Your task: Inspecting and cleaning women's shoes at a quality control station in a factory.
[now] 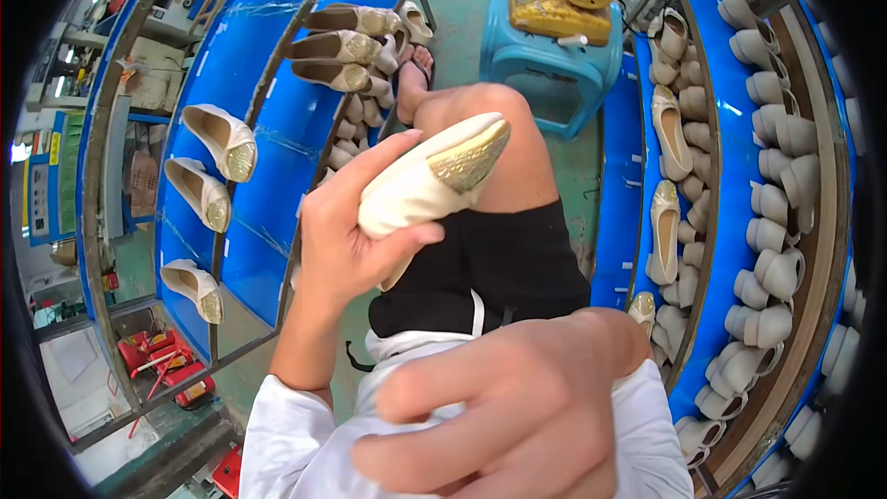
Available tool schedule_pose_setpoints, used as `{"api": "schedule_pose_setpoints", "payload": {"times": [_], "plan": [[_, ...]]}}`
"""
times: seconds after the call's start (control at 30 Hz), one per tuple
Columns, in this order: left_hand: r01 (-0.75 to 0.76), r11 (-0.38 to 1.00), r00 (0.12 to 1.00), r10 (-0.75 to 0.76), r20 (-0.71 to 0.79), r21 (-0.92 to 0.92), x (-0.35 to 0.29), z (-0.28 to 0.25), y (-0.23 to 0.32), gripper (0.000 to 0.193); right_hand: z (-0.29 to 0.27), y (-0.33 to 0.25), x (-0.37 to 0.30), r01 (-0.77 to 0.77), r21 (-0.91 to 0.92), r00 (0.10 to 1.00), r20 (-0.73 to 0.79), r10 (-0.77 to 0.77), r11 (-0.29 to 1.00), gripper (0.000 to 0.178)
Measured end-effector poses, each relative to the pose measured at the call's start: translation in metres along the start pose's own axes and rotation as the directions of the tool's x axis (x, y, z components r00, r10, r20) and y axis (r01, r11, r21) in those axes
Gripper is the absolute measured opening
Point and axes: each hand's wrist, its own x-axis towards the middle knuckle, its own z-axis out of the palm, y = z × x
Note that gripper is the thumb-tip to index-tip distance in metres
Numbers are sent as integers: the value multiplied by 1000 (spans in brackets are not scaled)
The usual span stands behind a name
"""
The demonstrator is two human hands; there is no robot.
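Observation:
My left hand (342, 231) is wrapped around a cream flat shoe (407, 189), with its thumb below and its fingers behind. A glittery gold toe cap on this shoe points up and to the right, over my bare knee. Close to the camera and lower down, my right hand (517, 407) looms large and slightly blurred, well apart from the shoe. Its fingers are curled to the left. Whatever may be inside them is hidden.
Blue racks stand on both sides. The left rack (268, 157) carries several gold-toed flats (199, 194); the right one holds gold-toed flats (665, 231) and rows of pale shoes (771, 231). Ahead, a yellow machine (564, 9) sits on a blue plastic stool (545, 74). Red fire extinguishers (171, 365) lie lower left.

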Motion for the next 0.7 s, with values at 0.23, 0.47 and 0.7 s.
{"api": "schedule_pose_setpoints", "payload": {"times": [0.23,0.47,0.7], "plan": [[34,979,999,-40,23,203,132,9,-57,54,-17,18,-65,-353,-191,896,-349,273,916,27],[78,749,993,-116,14,657,328,52,-126,80,9,54,-147,-765,-149,603,-506,616,627,25],[31,665,999,10,-49,747,405,88,-152,79,10,79,-179,-761,-359,648,-462,606,540,37]]}}
